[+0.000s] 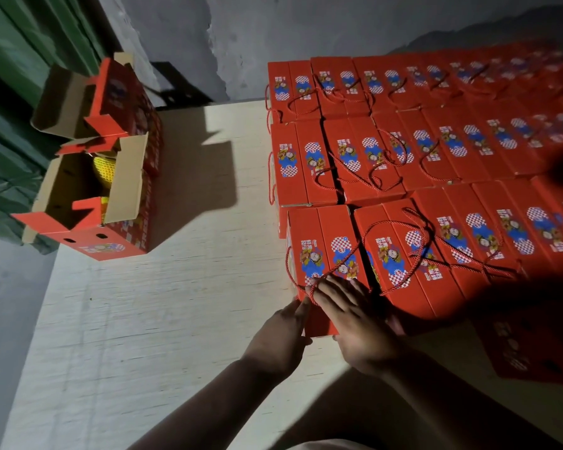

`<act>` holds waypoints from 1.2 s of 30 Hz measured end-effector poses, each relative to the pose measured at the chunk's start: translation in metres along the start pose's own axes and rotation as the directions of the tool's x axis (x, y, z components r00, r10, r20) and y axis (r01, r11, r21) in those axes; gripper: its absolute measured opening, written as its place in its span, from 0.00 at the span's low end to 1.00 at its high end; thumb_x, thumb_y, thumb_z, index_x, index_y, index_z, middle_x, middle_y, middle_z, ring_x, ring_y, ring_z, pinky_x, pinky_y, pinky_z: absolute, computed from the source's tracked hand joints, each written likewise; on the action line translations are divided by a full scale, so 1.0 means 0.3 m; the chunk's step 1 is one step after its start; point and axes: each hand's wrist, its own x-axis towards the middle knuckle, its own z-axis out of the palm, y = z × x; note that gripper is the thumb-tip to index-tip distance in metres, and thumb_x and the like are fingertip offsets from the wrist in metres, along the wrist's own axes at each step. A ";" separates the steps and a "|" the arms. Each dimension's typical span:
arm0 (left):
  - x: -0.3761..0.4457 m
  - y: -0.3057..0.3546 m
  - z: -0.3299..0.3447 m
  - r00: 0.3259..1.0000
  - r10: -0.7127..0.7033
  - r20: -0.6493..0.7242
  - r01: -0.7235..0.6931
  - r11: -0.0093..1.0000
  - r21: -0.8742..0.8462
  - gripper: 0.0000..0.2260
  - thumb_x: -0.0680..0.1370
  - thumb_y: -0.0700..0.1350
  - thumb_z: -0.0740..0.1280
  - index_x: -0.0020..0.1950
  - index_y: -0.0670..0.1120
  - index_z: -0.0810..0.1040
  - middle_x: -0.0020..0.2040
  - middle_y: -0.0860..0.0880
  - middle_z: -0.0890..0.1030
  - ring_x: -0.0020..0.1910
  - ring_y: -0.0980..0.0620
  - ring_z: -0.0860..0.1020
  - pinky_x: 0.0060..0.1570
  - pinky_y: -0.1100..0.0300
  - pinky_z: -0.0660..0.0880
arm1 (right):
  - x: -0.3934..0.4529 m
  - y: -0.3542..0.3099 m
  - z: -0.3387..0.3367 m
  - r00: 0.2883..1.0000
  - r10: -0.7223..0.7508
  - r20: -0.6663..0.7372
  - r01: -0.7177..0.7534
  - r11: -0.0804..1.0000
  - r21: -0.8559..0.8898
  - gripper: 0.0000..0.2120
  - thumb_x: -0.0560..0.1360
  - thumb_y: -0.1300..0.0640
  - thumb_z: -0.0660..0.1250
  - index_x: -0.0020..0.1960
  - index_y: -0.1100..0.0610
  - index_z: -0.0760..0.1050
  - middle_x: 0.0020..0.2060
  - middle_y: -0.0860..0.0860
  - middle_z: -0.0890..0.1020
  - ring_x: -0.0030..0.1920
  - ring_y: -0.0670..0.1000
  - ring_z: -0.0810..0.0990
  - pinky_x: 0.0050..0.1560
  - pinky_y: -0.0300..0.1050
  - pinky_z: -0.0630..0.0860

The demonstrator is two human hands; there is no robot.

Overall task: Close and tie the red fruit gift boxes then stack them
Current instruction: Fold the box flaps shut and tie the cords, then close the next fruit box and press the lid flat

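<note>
A closed red gift box [325,251] with a red rope handle [338,264] stands at the near left corner of a big block of closed red boxes [436,151]. My left hand [283,339] presses flat against that box's near left side. Laid on its top near edge is my right hand [358,323], fingers straight and spread beside the rope. Far left, two open red boxes [88,196] stand with flaps up; yellow netted fruit [103,170] shows inside the nearer one.
The boxes rest on a pale wooden board [163,319] above a grey floor [7,303]. A green sheet [10,92] hangs at the left and a grey wall [273,34] stands behind. Another red box [533,352] lies in shadow at the lower right.
</note>
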 end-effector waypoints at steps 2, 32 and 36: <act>0.005 0.001 -0.004 1.000 0.000 0.010 0.000 1.000 0.022 0.44 0.80 0.44 0.72 0.85 0.55 0.45 0.78 0.48 0.70 0.70 0.44 0.75 0.65 0.50 0.77 | 0.005 0.002 -0.001 1.000 0.009 0.004 -0.009 1.000 0.001 0.51 0.70 0.60 0.73 0.85 0.47 0.47 0.84 0.45 0.49 0.84 0.49 0.42 0.81 0.57 0.43; -0.228 -0.733 -0.358 0.825 -0.499 -0.265 0.500 0.863 -0.070 0.27 0.84 0.53 0.66 0.81 0.48 0.66 0.77 0.48 0.72 0.76 0.49 0.70 0.74 0.56 0.67 | 0.126 -0.169 0.124 0.853 0.307 -0.421 -0.328 0.944 0.023 0.30 0.69 0.38 0.65 0.61 0.58 0.83 0.66 0.56 0.78 0.66 0.67 0.74 0.66 0.70 0.64; -0.204 -0.856 -0.512 0.730 -0.564 -0.386 0.583 0.809 -0.079 0.27 0.82 0.54 0.68 0.79 0.46 0.68 0.75 0.45 0.75 0.72 0.45 0.74 0.69 0.50 0.73 | 0.125 -0.174 0.111 0.856 0.287 -0.431 -0.287 0.956 0.066 0.29 0.71 0.39 0.63 0.59 0.58 0.84 0.63 0.57 0.80 0.66 0.67 0.75 0.69 0.71 0.66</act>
